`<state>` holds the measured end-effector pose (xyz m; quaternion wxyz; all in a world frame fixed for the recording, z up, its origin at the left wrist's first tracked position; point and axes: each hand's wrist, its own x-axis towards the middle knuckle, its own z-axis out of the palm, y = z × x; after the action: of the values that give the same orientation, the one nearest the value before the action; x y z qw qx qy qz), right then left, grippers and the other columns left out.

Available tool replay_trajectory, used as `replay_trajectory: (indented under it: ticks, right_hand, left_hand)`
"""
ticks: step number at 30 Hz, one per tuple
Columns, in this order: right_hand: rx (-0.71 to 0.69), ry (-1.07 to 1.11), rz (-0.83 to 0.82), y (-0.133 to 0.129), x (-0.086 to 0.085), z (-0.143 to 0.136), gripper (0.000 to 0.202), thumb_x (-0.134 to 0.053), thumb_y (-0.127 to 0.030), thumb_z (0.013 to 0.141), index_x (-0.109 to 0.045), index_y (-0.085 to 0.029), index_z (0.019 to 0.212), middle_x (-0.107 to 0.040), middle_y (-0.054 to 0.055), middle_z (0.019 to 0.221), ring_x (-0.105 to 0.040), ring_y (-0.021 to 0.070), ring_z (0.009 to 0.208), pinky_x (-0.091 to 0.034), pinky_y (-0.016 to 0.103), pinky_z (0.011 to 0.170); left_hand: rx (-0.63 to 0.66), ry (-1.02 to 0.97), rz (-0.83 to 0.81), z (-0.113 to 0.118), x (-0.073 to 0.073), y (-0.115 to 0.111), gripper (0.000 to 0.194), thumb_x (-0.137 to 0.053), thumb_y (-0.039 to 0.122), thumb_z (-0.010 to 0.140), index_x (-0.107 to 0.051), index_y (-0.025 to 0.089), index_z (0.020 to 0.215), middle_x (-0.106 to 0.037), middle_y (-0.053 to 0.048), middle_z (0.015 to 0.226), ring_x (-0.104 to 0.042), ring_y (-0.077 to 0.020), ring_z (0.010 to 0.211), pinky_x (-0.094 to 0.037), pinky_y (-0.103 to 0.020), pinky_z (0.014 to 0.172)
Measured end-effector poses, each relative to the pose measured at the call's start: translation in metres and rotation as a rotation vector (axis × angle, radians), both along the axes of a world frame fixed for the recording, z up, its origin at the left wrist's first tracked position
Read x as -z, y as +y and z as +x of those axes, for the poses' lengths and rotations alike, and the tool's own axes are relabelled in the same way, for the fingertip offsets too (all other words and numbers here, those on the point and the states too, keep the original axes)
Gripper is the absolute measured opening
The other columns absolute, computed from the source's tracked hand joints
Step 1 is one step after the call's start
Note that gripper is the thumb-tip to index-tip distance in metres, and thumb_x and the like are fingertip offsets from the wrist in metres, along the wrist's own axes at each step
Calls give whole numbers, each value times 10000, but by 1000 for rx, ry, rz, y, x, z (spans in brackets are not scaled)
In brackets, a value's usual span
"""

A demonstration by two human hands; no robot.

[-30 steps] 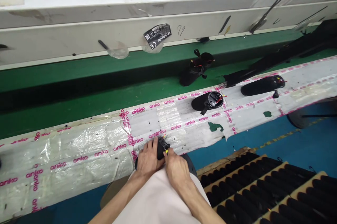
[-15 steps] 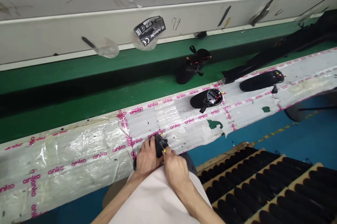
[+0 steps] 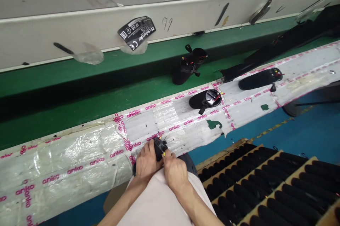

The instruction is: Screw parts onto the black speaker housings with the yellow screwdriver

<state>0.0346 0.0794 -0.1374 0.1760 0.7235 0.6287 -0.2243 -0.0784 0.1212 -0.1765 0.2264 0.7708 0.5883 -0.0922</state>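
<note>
Close to my body, at the bench's near edge, is a black cylindrical speaker housing (image 3: 158,148) with its open end facing up and thin wires at the rim. My left hand (image 3: 146,161) is wrapped round its left side. Against the right side of that end, my right hand (image 3: 175,170) is closed in a pinch. A small yellow piece shows at its fingertips; whether it is a wire plug or part of a tool I cannot tell. My hands hide the lower part of the housing.
Similar black housings lie on the plastic-covered bench (image 3: 87,141), one in the middle (image 3: 198,100) and one further right (image 3: 255,79). Two more stand on the green belt (image 3: 183,74). Lower right, a rack (image 3: 252,213) holds several rows of black cylinders. A labelled beige rail (image 3: 92,31) runs behind.
The view has shifted slightly, so the bench and rail appear a little further left. Both hands keep their hold at the housing's open end, with only slight finger movement.
</note>
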Motion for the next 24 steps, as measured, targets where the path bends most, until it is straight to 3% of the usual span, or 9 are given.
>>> replay_trajectory:
  ticks: [18,24]
  right_hand:
    - [-81,36,-43,9,0,7,237,-416,-142,1017,-584,-113,1181,-729,112,808,-739,213,704,-507,262,580]
    - [-72,73,-50,4,3,15,183,-472,-124,992,-607,-99,1113,-744,125,798,-746,224,719,-509,259,595]
  left_hand:
    - [30,62,5,3,-6,0,704,-605,440,899,-415,56,1457,-646,-179,1152,-657,-306,988,-542,-398,814]
    - [98,39,19,8,-12,-5,657,-575,393,921,-426,37,1452,-609,-238,1259,-597,-378,1112,-513,-500,902]
